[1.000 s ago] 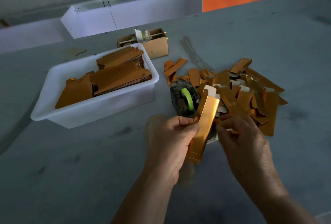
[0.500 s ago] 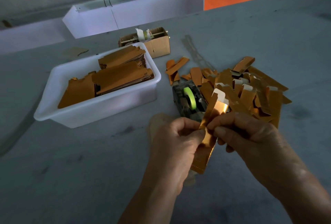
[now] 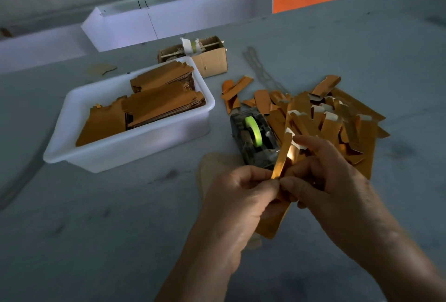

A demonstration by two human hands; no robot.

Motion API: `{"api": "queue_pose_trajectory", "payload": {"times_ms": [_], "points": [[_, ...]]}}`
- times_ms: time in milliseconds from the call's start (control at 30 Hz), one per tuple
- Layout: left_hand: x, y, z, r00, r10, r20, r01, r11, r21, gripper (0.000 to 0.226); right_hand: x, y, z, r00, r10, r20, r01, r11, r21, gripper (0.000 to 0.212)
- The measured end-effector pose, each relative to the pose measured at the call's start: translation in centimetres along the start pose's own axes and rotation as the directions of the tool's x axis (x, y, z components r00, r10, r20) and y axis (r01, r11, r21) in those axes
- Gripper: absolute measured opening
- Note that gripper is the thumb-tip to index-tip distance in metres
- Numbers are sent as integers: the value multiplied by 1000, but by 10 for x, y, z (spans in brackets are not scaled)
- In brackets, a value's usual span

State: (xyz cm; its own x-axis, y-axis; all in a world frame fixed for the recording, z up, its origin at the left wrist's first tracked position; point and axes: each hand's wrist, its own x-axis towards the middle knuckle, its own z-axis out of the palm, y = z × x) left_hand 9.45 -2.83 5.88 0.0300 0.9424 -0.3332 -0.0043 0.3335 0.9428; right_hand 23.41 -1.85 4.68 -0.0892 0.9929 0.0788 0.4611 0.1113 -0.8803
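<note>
I read both hands as engaged on one workpiece. The left hand (image 3: pixel 239 195) pinches the gold carton blank (image 3: pixel 275 219) between thumb and curled forefinger. The right hand (image 3: pixel 333 181) grips the same blank from the opposite side, fingers curled around its edge; the two thumbs meet at the blank's middle.

Reference landmark: the tape dispenser (image 3: pixel 253 140), clear-bodied, carrying a green tape roll, standing on the grey table (image 3: pixel 96 229).

- Gold carton blank: held above the table just in front of the tape dispenser, long axis tilted, white-tipped top end level with the dispenser's right side, bottom end towards me between the wrists.
- Pile of gold cartons (image 3: pixel 337 118): touching the tape dispenser's right side and spreading away from it; several show white end flaps.
- White plastic tub (image 3: pixel 120 154): left of the tape dispenser, near but apart, holding stacks of flat gold blanks (image 3: pixel 156 104).
- Cardboard box (image 3: pixel 212 60): behind the tape dispenser, against the tub's far corner.

I cannot tell whether the held blank is folded or flat where the fingers cover it.
</note>
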Motion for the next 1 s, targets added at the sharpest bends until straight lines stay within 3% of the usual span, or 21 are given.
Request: {"api": "queue_pose_trajectory", "payload": {"times_ms": [400,767,933,1000], "points": [[2,-12,2,988,89,-125,-82,995,62,21,-1,-1,13,997,58,-49,-61,997,-53,52],[0,-18,13,926,251,-282,-218,965,144,13,0,-19,12,988,71,-140,-99,973,-208,45],[1,-17,10,932,220,-289,-211,975,64,13,-1,-17,10,974,-18,-225,-58,944,-326,50],[0,-15,9,938,199,-282,-204,979,12,14,1,-14,5,965,10,-260,-87,953,-289,58]]}}
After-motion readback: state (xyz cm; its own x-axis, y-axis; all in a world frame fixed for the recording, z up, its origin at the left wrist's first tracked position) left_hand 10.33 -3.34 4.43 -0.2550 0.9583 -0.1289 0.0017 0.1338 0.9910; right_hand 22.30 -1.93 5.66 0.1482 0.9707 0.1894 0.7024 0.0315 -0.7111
